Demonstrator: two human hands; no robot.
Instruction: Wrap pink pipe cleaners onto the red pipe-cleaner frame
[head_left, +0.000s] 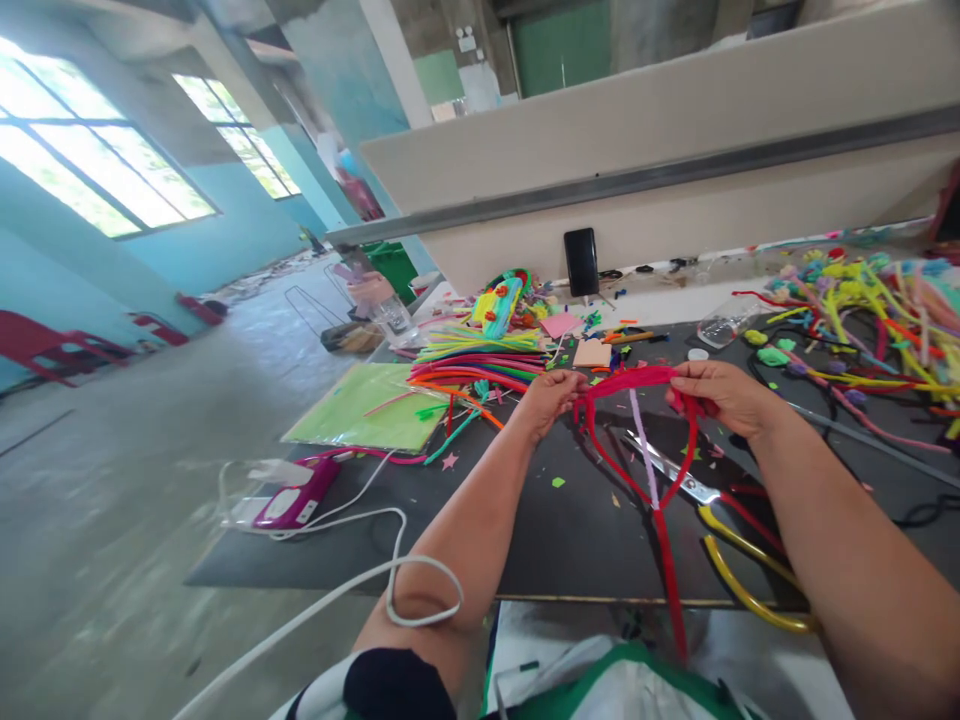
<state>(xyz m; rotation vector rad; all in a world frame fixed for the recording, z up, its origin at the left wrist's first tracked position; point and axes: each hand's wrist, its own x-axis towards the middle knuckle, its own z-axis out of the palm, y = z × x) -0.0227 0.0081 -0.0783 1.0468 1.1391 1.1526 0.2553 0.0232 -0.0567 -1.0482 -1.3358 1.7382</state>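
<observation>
Between my two hands a red pipe cleaner shape (636,379) is stretched over the dark table. Its top is a thick pinkish-red band, from which two red strands curve down and join into one stem. A pale purple pipe cleaner (643,445) runs down its middle to the join. My left hand (553,398) pinches the band's left end. The right end is gripped by the fingers of my right hand (712,396). Scissors with yellow handles (701,492) lie on the table behind the red shape, below my right hand, partly hidden by my forearm.
Bundled pipe cleaners (480,368) and a green sheet in plastic (360,405) lie to the left. A purple device (298,495) trails a white cable. A black phone (581,262) leans on the partition. Tangled colourful pipe cleaners (877,310) heap at right.
</observation>
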